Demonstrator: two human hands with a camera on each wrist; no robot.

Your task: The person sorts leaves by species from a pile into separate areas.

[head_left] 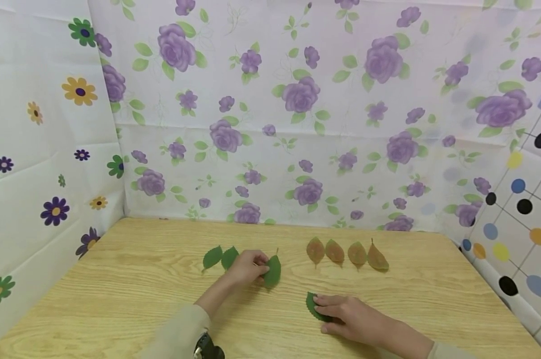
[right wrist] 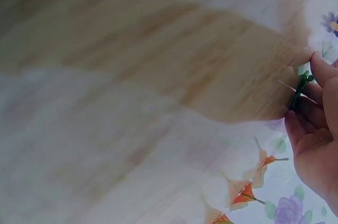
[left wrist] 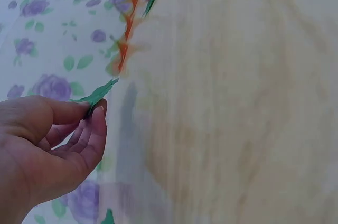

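Note:
In the head view my left hand (head_left: 249, 268) pinches a green leaf (head_left: 273, 271) between thumb and fingers, its stem pointing toward the back. The left wrist view shows this leaf (left wrist: 97, 95) almost edge-on at the fingertips. My right hand (head_left: 353, 318) is lower and to the right, its fingertips touching a second green leaf (head_left: 311, 305) at the tabletop; the thumb is spread apart from it. Part of that leaf is hidden under the fingers. Two more green leaves lie left of my left hand, one fully visible (head_left: 213, 257), the other (head_left: 229, 257) partly covered by the hand.
Several reddish-brown leaves stand in a row at the back right, among them a leftmost leaf (head_left: 315, 250) and a rightmost leaf (head_left: 377, 257). The wooden table (head_left: 117, 299) ends at a flowered curtain (head_left: 270, 149) behind, with patterned sheets at both sides.

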